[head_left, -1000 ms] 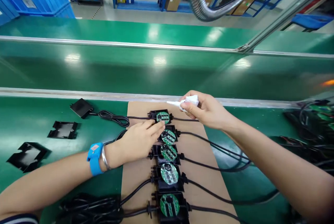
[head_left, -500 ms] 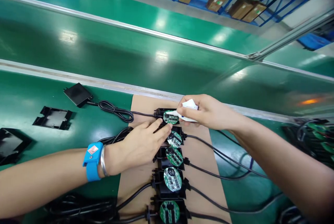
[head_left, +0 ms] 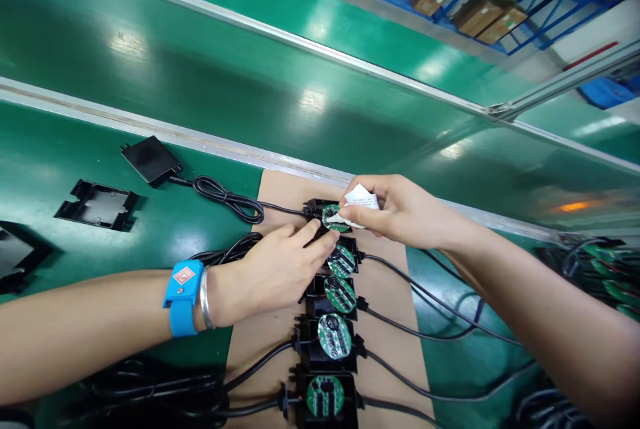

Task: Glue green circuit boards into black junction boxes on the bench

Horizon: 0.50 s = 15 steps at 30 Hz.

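Observation:
My right hand (head_left: 400, 212) is closed around a white squeeze tube (head_left: 363, 199) with a long thin nozzle. The nozzle tip meets the round green circuit board (head_left: 331, 216) at the far end of a row. That board rests on a black plastic housing (head_left: 315, 205). My left hand (head_left: 280, 266) reaches over the row from the left, fingers stretched out, the fingertips at the near edge of the same board. Nearer to me, several more housings carry round boards, such as a second board (head_left: 342, 261), a third board (head_left: 340, 294) and a pale-topped board (head_left: 335, 336).
Brown cardboard (head_left: 387, 322) lies under the row on the green table (head_left: 165, 229). Black cables (head_left: 415, 332) run out to both sides. On the left are a closed black box (head_left: 151, 161) and a black frame (head_left: 97, 205). A metal rail (head_left: 220, 152) borders the far edge.
The nozzle tip has moved across the far board toward its near left edge. My left hand stays beside that board. The whole view has shifted and tilted slightly.

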Each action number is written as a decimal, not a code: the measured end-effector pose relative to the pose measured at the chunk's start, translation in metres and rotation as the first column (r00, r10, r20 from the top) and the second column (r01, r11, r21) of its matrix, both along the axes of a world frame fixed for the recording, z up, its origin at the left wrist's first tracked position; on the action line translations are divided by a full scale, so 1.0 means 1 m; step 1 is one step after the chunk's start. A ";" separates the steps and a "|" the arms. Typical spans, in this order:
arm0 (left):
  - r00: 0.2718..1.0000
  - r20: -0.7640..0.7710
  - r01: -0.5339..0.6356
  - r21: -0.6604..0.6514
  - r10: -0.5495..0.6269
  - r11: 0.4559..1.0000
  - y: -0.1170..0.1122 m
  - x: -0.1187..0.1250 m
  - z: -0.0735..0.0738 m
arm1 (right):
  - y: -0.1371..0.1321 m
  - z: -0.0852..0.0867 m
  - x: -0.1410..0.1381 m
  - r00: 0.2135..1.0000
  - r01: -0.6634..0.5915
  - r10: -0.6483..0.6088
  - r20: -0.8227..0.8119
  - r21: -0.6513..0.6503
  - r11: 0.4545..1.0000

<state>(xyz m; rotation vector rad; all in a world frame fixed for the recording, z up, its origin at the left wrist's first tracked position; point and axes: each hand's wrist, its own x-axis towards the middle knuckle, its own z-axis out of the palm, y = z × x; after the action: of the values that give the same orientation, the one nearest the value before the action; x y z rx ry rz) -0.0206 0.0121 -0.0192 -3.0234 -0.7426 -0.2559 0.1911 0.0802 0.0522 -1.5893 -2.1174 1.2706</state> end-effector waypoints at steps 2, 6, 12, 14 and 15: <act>1.000 0.003 -0.001 -0.007 0.001 1.000 0.000 0.000 0.001 | 0.000 0.000 -0.001 1.000 -0.013 0.012 0.011 0.028 1.000; 1.000 -0.012 0.011 -0.025 -0.011 1.000 0.001 0.000 0.004 | -0.003 0.000 -0.004 1.000 -0.006 0.005 0.026 0.021 1.000; 1.000 0.019 -0.003 -0.042 0.003 0.999 0.001 0.001 0.001 | -0.002 0.001 -0.005 0.999 -0.024 0.023 0.023 0.035 0.999; 1.000 0.021 -0.002 -0.039 0.003 0.999 0.001 0.001 0.000 | -0.002 0.002 -0.004 0.999 -0.025 0.023 0.033 0.045 0.999; 1.000 0.017 -0.002 -0.033 0.003 0.999 0.000 0.001 0.000 | -0.001 0.002 -0.002 0.999 -0.023 0.022 0.033 0.049 0.999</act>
<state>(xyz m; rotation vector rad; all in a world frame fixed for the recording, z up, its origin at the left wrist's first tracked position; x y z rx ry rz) -0.0192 0.0125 -0.0196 -3.0548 -0.7589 -0.2727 0.1888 0.0789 0.0543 -1.5808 -2.1742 1.1980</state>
